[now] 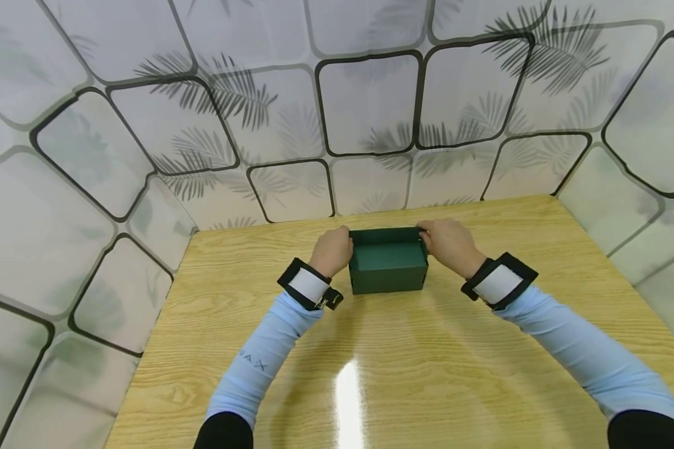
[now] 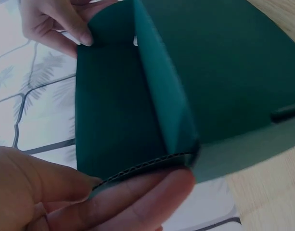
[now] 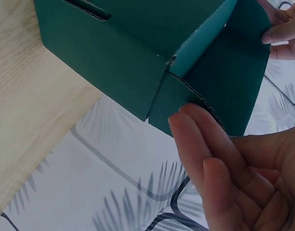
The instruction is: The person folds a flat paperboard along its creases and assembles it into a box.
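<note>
A dark green cardboard box stands on the wooden table, its hinged lid raised at the back with small side flaps. My left hand pinches the left side flap of the lid, thumb at its edge and fingers along the outside. At the opposite corner my right hand pinches the other side flap, fingers against its outer face. In the right wrist view the right thumb is partly hidden behind the fingers. A narrow slot shows on the box.
The light wooden table reaches back to a wall covering with a stone outline and leaf pattern, which also runs along both sides. A bright light reflection lies on the tabletop in front of the box.
</note>
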`<state>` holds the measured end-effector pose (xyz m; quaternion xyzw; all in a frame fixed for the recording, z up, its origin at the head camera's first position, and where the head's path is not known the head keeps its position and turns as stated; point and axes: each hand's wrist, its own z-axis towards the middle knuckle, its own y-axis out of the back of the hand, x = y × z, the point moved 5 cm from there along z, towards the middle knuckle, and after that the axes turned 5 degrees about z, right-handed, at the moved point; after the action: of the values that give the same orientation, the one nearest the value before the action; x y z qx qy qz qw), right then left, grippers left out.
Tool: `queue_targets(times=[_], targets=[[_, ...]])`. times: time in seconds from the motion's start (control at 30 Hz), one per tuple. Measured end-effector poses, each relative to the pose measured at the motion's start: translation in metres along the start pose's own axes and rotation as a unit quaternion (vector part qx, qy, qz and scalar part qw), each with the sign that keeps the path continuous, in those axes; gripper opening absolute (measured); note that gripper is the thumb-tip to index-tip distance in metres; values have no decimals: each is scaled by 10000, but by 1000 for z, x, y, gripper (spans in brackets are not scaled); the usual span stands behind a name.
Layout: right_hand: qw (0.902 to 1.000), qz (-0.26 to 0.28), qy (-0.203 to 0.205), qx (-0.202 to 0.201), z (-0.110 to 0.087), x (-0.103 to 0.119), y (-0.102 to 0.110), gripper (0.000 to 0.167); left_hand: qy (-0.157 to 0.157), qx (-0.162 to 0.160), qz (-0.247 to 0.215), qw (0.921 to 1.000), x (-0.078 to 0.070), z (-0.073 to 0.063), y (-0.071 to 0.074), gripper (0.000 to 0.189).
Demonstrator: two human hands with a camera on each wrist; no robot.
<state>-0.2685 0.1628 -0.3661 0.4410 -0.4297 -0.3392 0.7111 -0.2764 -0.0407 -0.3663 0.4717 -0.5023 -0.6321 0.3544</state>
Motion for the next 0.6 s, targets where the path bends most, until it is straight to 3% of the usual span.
queue_targets(times=[0.17, 0.33, 0.6], targets=[[9997, -84, 174, -126, -8, 0, -4, 26, 145, -115, 99, 9998, 4, -5, -4, 28], [9967, -332, 400, -622, -24, 1, -12, 28, -6, -821, 289, 9962, 9, -18, -15, 29], [9766, -803, 1109, -1656, -48, 0, -34, 31, -218, -1768, 1023, 9787, 6, -37, -33, 29]])
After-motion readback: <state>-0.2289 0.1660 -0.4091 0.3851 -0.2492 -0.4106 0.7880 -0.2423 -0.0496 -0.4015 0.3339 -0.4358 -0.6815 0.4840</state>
